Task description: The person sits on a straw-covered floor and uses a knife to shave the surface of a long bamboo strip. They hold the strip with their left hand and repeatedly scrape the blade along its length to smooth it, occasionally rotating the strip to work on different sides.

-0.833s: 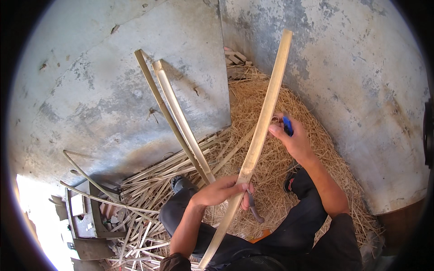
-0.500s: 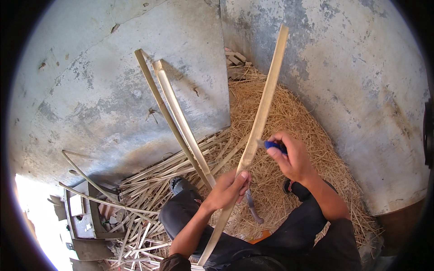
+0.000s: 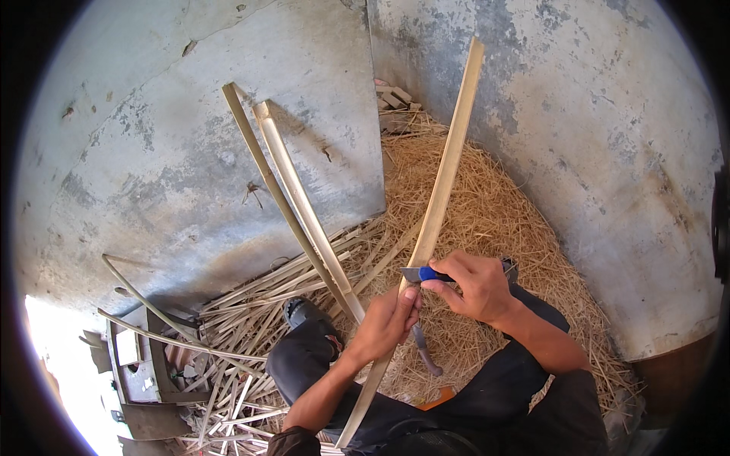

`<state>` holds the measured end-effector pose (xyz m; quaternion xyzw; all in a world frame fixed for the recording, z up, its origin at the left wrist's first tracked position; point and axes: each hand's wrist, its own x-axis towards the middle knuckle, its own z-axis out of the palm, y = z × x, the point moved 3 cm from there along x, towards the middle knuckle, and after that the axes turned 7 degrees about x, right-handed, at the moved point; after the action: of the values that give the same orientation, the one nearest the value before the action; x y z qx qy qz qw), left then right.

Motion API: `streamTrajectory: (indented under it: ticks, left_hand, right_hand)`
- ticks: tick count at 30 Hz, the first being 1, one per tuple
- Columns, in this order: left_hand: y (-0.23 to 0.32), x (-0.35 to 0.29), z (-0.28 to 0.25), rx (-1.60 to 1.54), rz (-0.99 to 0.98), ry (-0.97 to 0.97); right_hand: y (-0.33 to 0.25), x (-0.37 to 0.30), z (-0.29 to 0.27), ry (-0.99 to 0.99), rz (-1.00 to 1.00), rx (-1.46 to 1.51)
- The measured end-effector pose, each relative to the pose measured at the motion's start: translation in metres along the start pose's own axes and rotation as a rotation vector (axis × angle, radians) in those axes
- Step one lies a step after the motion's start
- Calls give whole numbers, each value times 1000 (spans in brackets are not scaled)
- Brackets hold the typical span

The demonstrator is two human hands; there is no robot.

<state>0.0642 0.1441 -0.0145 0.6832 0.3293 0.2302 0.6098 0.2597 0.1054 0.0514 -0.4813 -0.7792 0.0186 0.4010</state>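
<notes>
A long split bamboo strip [image 3: 449,156] slants up from my lap toward the far right wall. My left hand [image 3: 386,321] is closed around it below its middle, thumb lying along the top. In my right hand [image 3: 479,287] is a knife with a blue handle [image 3: 435,274]. Its short grey blade [image 3: 411,274] lies across the strip just above my left thumb. Below my left hand, a curved tool with a brownish handle [image 3: 427,356] rests on the shavings, its upper part partly hidden.
Two bamboo pieces [image 3: 300,201] lean against the left wall. A heap of straw-like shavings [image 3: 494,205] fills the corner, with cut strips [image 3: 304,273] piled to its left. A metal-framed object [image 3: 141,357] stands at the lower left. Bricks [image 3: 395,99] lie in the back corner.
My right hand has moved down and left with the knife, bringing its blade from beside the strip to across it near my left thumb. My left hand keeps its grip.
</notes>
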Motion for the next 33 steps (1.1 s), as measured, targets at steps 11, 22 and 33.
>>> streamTrajectory:
  ticks: [11, 22, 33]
  left_hand:
    - [11, -7, 6, 327, 44, 209]
    - [5, -8, 10, 445, 130, 300]
    - [6, -11, 11, 481, 147, 336]
  right_hand:
    - [15, 5, -3, 135, 60, -3]
    - [-5, -8, 12, 17, 37, 27]
    - [0, -6, 14, 113, 85, 89]
